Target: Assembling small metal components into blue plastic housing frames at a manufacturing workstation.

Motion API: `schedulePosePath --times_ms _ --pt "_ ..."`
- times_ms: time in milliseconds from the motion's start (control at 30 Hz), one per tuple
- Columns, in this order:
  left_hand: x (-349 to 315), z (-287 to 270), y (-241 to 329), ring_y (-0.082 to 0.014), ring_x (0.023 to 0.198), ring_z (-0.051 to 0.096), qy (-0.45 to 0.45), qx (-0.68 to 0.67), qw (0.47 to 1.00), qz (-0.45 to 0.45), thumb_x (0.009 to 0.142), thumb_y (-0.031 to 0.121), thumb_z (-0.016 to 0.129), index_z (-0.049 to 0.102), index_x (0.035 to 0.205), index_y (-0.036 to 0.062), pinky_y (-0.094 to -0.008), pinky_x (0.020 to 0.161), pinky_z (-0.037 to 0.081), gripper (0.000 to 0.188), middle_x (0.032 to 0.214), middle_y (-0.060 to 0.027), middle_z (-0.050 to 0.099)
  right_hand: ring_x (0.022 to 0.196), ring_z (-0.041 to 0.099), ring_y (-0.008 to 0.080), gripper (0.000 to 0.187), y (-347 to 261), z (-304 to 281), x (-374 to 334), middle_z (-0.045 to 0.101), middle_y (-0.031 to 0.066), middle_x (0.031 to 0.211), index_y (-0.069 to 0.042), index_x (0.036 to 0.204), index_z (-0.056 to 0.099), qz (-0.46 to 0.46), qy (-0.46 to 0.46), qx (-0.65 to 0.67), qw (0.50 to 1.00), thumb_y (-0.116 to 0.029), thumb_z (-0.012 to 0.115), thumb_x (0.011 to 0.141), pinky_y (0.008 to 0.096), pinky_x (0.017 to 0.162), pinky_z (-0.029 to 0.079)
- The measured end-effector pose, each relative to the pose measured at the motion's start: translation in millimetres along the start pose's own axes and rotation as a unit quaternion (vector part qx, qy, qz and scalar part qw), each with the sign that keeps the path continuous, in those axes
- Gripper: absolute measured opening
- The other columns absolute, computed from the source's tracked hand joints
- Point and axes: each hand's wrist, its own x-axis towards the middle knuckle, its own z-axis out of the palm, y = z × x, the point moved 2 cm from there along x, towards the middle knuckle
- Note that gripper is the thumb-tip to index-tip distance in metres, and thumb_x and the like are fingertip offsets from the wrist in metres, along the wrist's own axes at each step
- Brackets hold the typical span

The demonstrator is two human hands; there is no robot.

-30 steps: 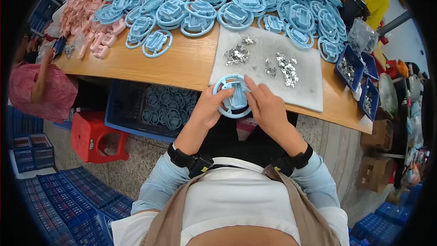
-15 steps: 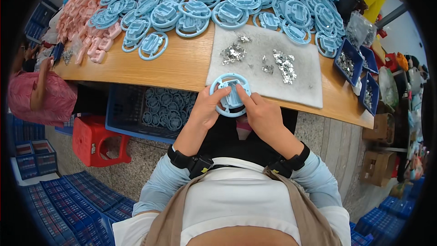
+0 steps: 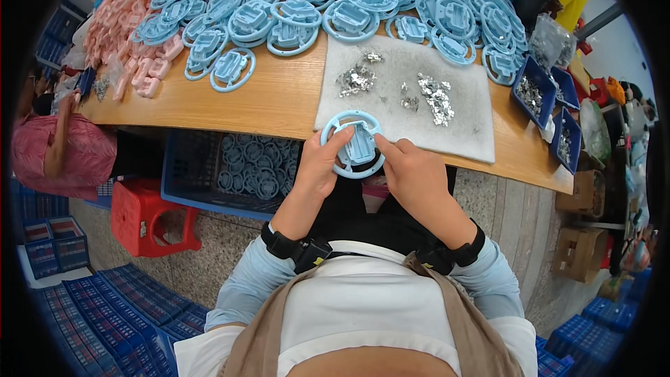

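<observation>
A light blue plastic wheel-shaped part (image 3: 353, 144) with a square centre is held at the near edge of the wooden table (image 3: 279, 101). My left hand (image 3: 319, 166) grips its left rim. My right hand (image 3: 412, 173) holds its right side, the index finger pressing toward the centre block. Just beyond lies a grey felt mat (image 3: 412, 108) with small heaps of shiny metal pieces (image 3: 436, 98).
A big pile of blue wheel parts (image 3: 335, 7) covers the back of the table, with pink parts (image 3: 129, 28) at the left. Blue bins of metal pieces (image 3: 534, 94) sit at the right. Under the table are a blue crate (image 3: 230, 171) and a red stool (image 3: 150, 216). Another person (image 3: 56, 153) sits left.
The view has shifted slightly. Both hands still hold the blue wheel part, and my right fingers have moved a little on its centre.
</observation>
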Motion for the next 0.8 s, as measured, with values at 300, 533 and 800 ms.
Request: schedulePosePath --times_ms 300,533,800 --pt "9.4 -0.7 -13.5 -0.0093 0.07 0.059 0.066 -0.005 0.997 0.047 0.079 0.013 0.067 0.06 0.095 -0.0035 -0.0225 0.061 0.048 0.024 0.082 -0.0052 0.061 0.06 0.061 0.0248 0.039 -18.3 1.7 11.5 0.057 0.0111 0.075 0.002 0.109 0.052 -0.001 -0.08 -0.074 0.994 -0.004 0.057 0.071 0.0318 0.049 0.048" --pt "9.6 5.0 -13.0 -0.0103 0.071 0.059 0.079 -0.029 0.995 0.056 0.079 0.012 0.066 0.06 0.093 -0.0044 -0.0233 0.062 0.049 0.023 0.083 -0.0071 0.062 0.06 0.059 0.0231 0.046 -7.9 25.6 -4.8 0.055 0.0092 0.076 -0.003 0.115 0.051 0.002 0.039 -0.029 0.999 -0.002 0.058 0.069 0.0317 0.049 0.047" --pt "11.7 1.7 -12.0 -0.0114 0.071 0.06 0.06 -0.042 0.996 0.051 0.079 0.012 0.066 0.06 0.092 -0.0042 -0.0243 0.063 0.049 0.022 0.083 -0.0078 0.063 0.06 0.06 0.0219 0.042 -14.7 15.6 -3.4 0.055 0.0064 0.074 -0.006 0.111 0.056 -0.009 0.051 -0.076 0.996 -0.003 0.058 0.069 0.0326 0.05 0.046"
